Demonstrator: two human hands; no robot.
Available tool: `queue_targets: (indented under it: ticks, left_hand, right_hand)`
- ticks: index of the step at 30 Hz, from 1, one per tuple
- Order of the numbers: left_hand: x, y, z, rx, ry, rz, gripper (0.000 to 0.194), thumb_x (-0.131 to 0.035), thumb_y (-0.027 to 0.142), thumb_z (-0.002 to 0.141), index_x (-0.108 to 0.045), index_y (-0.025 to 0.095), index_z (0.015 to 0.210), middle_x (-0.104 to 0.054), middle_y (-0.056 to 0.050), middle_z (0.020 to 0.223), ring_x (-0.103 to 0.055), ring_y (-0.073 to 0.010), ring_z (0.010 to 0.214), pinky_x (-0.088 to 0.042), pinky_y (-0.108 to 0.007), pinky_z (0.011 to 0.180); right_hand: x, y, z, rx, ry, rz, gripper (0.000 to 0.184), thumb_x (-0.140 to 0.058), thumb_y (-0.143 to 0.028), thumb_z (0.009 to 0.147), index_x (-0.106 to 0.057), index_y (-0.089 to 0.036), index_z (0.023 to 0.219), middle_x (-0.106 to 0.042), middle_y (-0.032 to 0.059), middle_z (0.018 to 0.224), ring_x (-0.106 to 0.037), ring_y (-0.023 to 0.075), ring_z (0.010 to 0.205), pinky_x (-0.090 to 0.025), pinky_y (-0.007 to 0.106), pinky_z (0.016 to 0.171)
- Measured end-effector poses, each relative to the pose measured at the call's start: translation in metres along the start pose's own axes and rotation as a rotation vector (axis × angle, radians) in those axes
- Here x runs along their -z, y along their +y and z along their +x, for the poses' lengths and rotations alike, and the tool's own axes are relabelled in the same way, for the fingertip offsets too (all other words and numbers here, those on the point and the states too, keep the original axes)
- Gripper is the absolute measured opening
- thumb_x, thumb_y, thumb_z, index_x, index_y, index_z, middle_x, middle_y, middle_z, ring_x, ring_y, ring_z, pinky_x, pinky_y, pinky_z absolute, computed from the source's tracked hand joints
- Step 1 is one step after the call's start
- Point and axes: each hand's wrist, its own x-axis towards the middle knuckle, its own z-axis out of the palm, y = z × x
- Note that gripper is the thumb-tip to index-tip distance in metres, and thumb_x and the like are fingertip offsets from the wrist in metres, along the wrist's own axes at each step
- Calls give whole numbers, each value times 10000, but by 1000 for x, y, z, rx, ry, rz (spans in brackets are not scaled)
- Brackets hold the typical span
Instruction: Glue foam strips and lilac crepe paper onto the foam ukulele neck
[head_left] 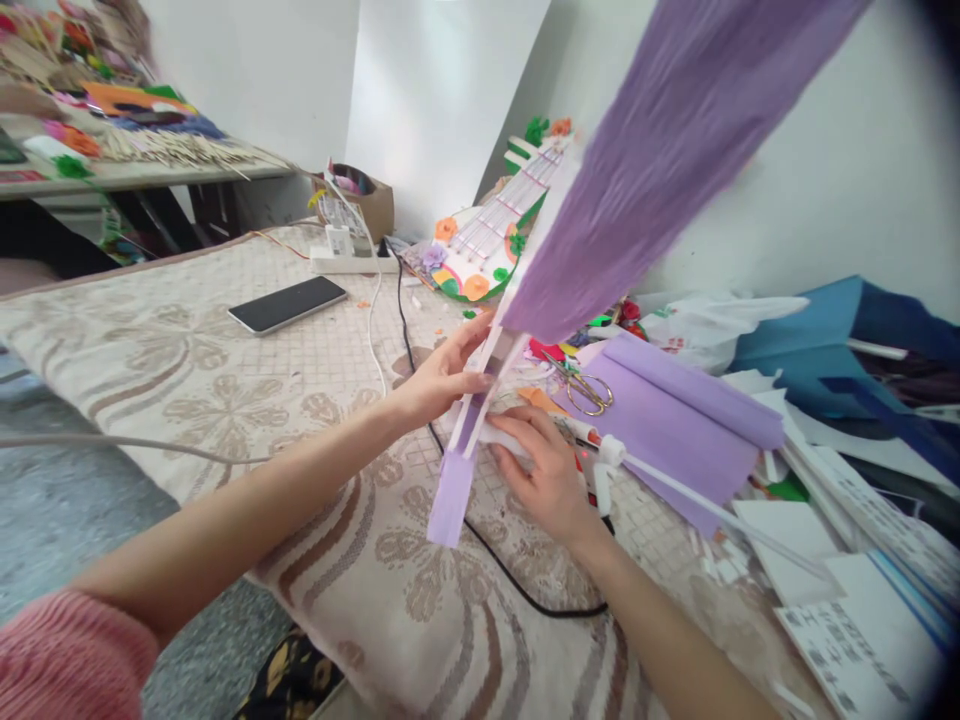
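Observation:
A narrow white craft piece (468, 425) stands on edge before me, with purple crepe paper (637, 190) spreading up and right from it. A short tail of the same paper (450, 500) hangs from its lower end. My left hand (442, 375) grips the piece from the left, thumb against its edge and fingers behind. On the other side, my right hand (544, 465) curls its fingers over a white part low on the piece; what lies under the palm is hidden. A white glue gun (604, 475) lies just right of that hand.
Behind stands a flower-decorated paper guitar (480, 240). Gold-handled scissors (589, 390) lie near a purple paper roll (682, 390). A phone (289, 304), a power strip (352, 262) and a black cable (517, 585) are on the tablecloth. White card pieces (847, 620) are at right.

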Motion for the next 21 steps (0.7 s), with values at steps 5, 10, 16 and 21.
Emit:
queue_targets:
  ticks: [5,10,16,21]
  left_hand:
    - [-3,-2,4,-32,33,13,750,-814,349,650,-545,231,1340,-597,-85,1398,-311,-318,1489,-232,-470,1235]
    - [4,-9,0,-10,42,88,774,-834,345,664,-513,210,1355,-591,-101,1395,-267,-325,1509,-202,-484,1247]
    - [16,-5,-3,29,-71,228,829,-806,340,724,-428,251,1456,-393,-95,1576,-267,-337,1507,-191,-504,1253]
    - [24,9,-2,52,-270,211,865,-772,318,724,-393,308,1501,-426,-60,1558,-151,-324,1549,-210,-504,1255]
  right_hand:
    - [7,3,1,-34,82,-13,262,-609,-224,910,-612,-247,1171,-689,89,1112,-658,266,1070,-546,454,928]
    - [10,9,0,-38,54,10,161,-638,-230,897,-631,-236,1058,-707,77,1039,-680,249,1003,-557,422,881]
    - [10,15,-5,-46,12,25,140,-635,-249,919,-642,-236,1058,-704,79,1065,-674,244,1038,-556,415,899]
    - [10,16,-6,-29,11,10,153,-643,-257,917,-651,-228,1067,-699,82,1067,-673,244,1038,-556,404,897]
